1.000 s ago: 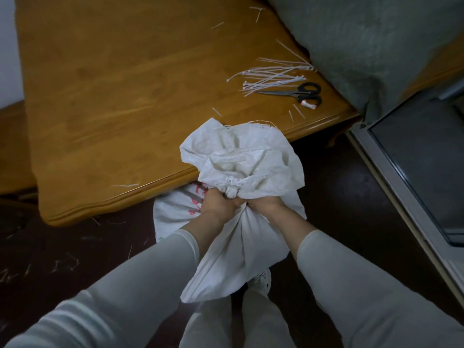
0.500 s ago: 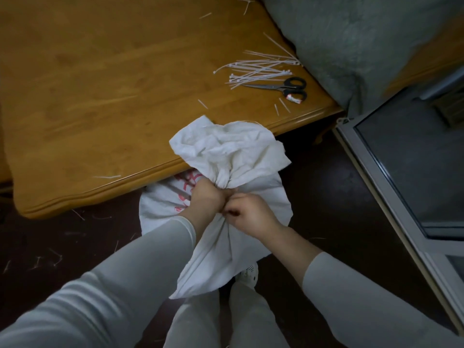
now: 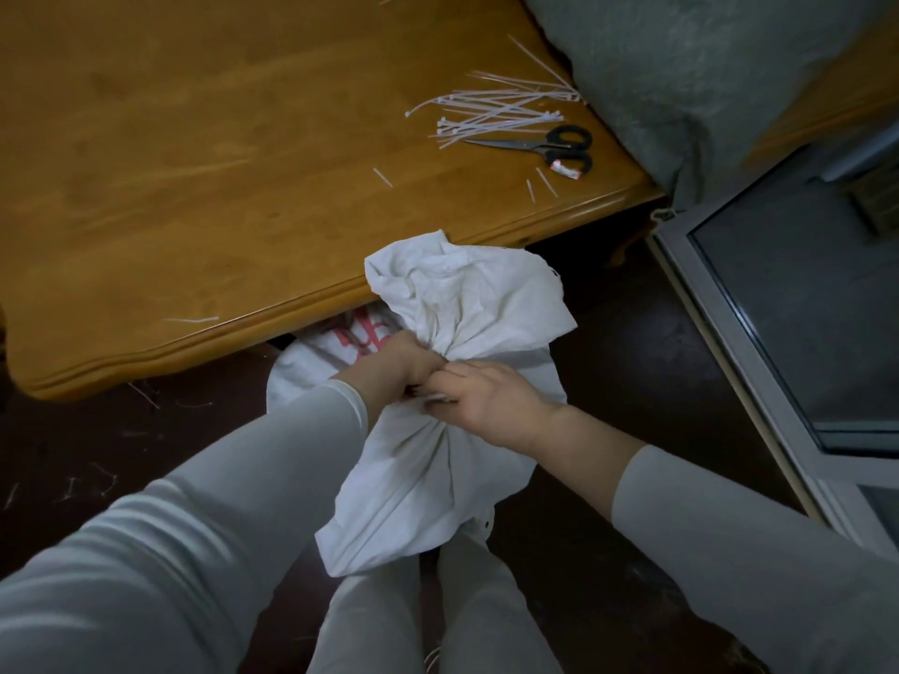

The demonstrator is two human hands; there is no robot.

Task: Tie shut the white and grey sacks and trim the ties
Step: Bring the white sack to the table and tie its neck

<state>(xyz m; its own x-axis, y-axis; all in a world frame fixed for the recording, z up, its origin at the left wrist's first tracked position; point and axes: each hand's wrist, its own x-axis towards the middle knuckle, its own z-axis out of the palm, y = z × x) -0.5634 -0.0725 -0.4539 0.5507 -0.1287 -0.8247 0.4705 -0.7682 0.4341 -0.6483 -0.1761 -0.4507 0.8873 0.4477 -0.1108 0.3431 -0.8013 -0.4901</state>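
A white sack (image 3: pixel 438 479) with red print stands on the dark floor between my knees, its top bunched into a ruffled crown. My left hand (image 3: pixel 389 364) is clenched around the gathered neck. My right hand (image 3: pixel 491 398) presses against the neck from the right, fingers closed at the same spot; whether a tie lies under them is hidden. A grey sack (image 3: pixel 705 75) rests on the table's far right corner. Loose white cable ties (image 3: pixel 501 111) and black-handled scissors (image 3: pixel 545 145) lie on the table beside it.
The wooden table (image 3: pixel 194 187) spreads ahead with its moulded edge just beyond the sack. Cut tie ends (image 3: pixel 192 320) lie scattered on it and on the floor at left. A metal-framed glass door (image 3: pixel 759 362) runs along the right.
My right hand has come over the neck from the right, its back now facing up. The sack's crown has tilted to the right and the view has shifted so that the table sits farther left.
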